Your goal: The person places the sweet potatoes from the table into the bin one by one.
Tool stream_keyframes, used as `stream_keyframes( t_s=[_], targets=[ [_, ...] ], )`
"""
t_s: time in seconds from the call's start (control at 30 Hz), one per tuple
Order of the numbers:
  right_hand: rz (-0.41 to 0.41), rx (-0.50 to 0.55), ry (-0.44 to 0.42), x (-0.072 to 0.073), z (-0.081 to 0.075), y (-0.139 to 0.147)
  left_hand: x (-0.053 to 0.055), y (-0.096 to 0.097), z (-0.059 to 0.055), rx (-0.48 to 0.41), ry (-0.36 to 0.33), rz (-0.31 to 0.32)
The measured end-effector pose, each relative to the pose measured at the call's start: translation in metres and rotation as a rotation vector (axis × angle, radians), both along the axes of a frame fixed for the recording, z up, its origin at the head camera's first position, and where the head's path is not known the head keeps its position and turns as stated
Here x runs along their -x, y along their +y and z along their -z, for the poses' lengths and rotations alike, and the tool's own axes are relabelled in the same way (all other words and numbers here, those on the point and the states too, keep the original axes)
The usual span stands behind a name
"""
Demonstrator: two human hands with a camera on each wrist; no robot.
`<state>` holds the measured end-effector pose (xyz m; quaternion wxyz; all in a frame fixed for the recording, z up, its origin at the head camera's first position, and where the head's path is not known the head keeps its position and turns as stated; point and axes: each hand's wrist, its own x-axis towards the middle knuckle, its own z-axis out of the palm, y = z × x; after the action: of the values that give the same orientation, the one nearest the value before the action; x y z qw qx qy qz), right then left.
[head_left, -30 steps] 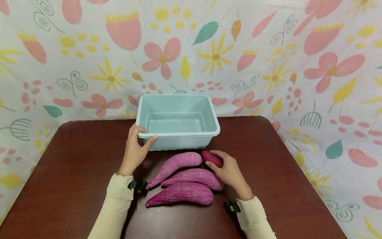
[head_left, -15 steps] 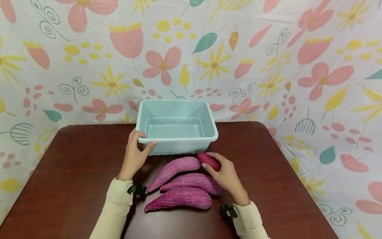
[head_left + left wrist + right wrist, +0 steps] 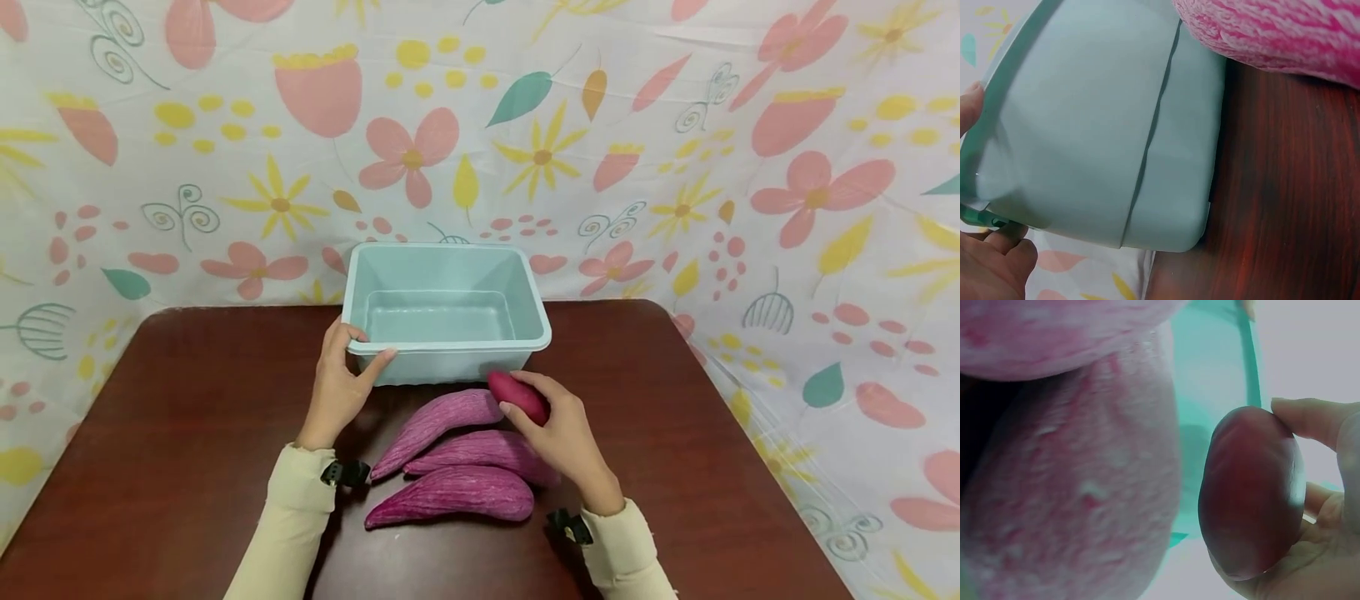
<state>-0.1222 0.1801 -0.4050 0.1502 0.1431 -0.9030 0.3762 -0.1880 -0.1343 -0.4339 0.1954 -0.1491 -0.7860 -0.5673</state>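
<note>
Produce piece [image 3: 517, 397], dark red oval | right grip [image 3: 564, 429]: curled round it, spread to its width | left grip [image 3: 336, 392]: pinching rim of tub [image 3: 450, 364] just beyond right grip | likely firm, light; glossy skin may slip, best held mid-girth

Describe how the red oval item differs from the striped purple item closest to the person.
The red oval item is short and smooth; the striped purple item is longer and ridged. The right hand holds the red oval item, while the striped purple item lies on the table. Both look rounded.
</note>
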Motion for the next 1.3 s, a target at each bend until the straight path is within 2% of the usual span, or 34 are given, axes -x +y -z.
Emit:
stream_keyframes(
  t_s=[0.33, 0.7, 0.93, 1.3],
  targets=[
    [-0.048, -0.008, 0.114, 0.006, -0.020, -0.009, 0.002, 0.002, -0.005, 0.003, -0.011, -0.013],
    [-0.091, -0.001, 0.157, 0.021, -0.040, -0.019, 0.005, 0.000, -0.002, -0.005, 0.004, -0.012],
    [-0.053, -0.003, 0.189, 0.041, -0.054, -0.015, 0.005, 0.000, -0.001, -0.008, -0.006, -0.014],
    [-0.078, 0.012, 0.121, 0.081, -0.059, -0.022, 0.003, 0.000, -0.001, -0.020, -0.032, -0.032]
  ],
)
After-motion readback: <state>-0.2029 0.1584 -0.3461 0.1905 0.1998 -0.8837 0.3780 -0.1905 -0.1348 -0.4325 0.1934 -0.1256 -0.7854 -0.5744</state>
